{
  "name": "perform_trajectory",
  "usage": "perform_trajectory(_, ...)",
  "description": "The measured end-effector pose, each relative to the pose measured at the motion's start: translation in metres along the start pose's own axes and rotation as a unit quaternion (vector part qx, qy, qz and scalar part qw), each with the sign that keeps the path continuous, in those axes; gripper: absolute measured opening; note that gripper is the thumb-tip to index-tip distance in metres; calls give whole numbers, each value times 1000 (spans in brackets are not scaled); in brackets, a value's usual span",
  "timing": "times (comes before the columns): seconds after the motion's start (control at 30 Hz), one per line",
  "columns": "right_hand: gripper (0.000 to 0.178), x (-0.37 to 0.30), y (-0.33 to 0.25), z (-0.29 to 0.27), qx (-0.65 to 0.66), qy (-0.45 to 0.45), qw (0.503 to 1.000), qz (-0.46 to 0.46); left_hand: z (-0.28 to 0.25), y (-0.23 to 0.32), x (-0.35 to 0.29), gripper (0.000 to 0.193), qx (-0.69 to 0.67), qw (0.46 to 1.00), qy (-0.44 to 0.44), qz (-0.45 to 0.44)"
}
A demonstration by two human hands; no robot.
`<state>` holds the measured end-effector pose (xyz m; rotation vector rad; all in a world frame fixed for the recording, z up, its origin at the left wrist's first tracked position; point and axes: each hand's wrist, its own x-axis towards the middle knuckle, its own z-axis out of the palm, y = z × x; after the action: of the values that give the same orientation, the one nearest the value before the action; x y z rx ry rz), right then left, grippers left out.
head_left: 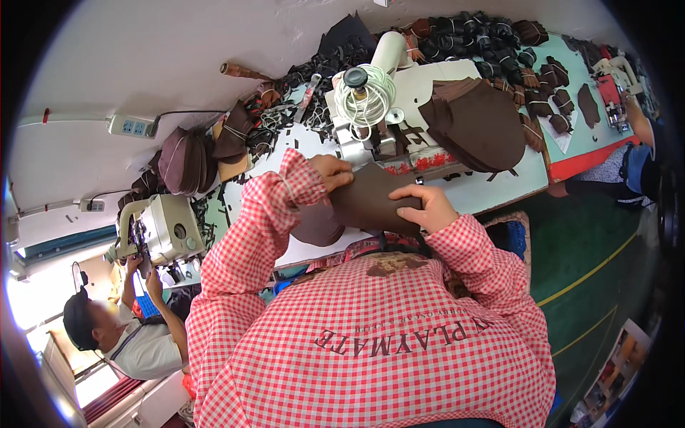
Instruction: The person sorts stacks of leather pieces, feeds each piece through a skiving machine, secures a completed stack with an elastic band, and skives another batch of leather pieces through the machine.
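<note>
A dark brown leather piece (374, 196) spans the space between my two hands, just in front of a bench machine (351, 146). My left hand (332, 172) grips its upper left edge, fingers curled, close to the machine. With thumb and fingers, my right hand (428, 206) pinches the right side. Below the left wrist, more brown leather pieces (317, 227) lie at the table's near edge. A fanned stack of similar leather pieces (485, 128) rests to the right of the machine. Red scraps (428, 158) are scattered along the machine's front.
A coil of white cord (365, 96) hangs by the machine's pale arm (389, 51). Bundled leather pieces (464, 36) cover the back right. Tied stacks (187, 160) stand left. A co-worker (135, 335) handles a sewing machine (168, 228) at left; another person's arm (640, 123) shows far right.
</note>
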<state>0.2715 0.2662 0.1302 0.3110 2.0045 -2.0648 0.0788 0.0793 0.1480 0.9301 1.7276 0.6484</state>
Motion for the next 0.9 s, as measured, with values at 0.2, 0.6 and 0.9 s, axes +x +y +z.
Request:
perform_trajectory(0.2,30,11,2,14,37,48,998,-9,-11,-7,19,30,83,995,40,-42)
perform_trajectory(0.6,39,18,7,26,55,50,997,9,-25,-6,47,32,173,980,29,-93)
perform_trajectory(0.9,38,-29,-59,-93,-199,338,910,-135,-11,-20,31,27,162,943,279,-85)
